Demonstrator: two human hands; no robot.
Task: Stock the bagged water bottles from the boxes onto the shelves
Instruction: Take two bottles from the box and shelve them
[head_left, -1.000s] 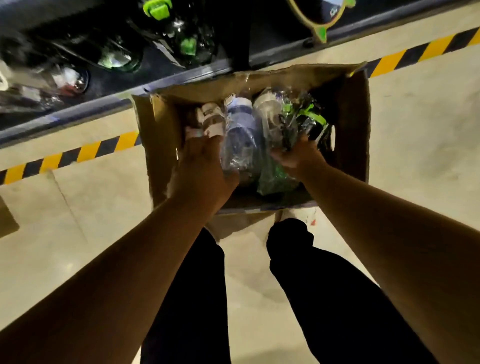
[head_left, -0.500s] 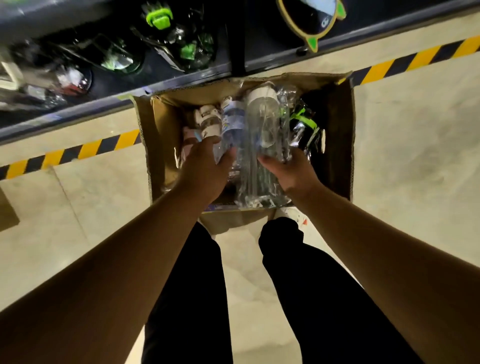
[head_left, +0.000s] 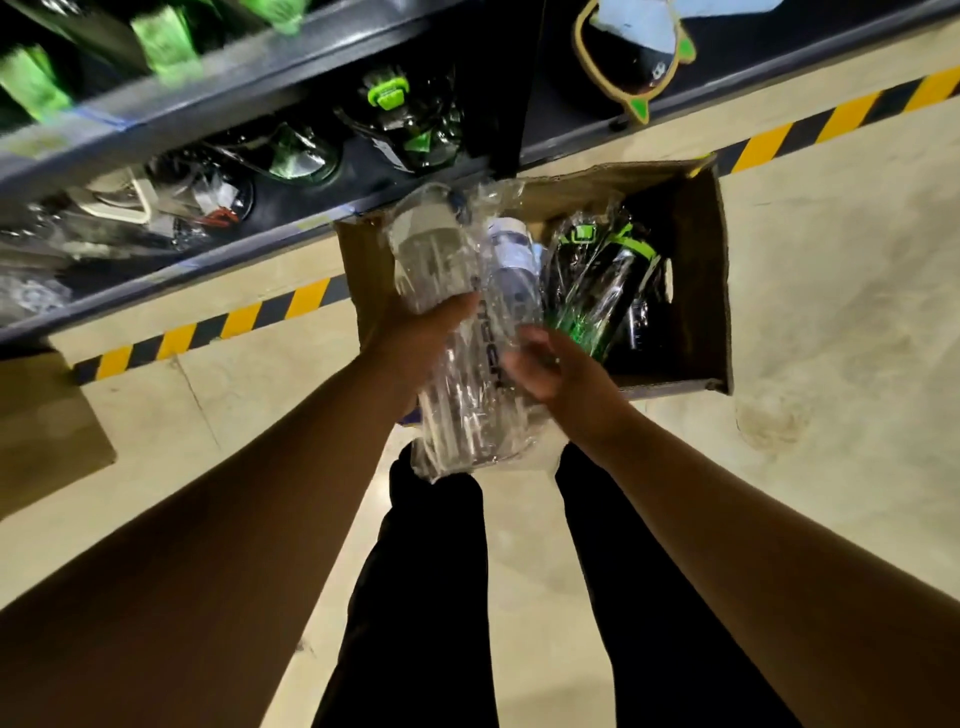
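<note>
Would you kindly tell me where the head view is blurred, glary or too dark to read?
Head view: top-shelf green-capped bottles smear with motion blur; the right hand is soft too; glare streaks the clear bagged bottles in the left hand; the cardboard box interior sits in deep shadow.

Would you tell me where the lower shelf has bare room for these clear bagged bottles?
The lower shelf is crowded: clear bagged goods at left, green-capped bottles centrally. Only a dark bare strip shows before those bottles, along the front rim. Floor right of the box is bare.
</note>
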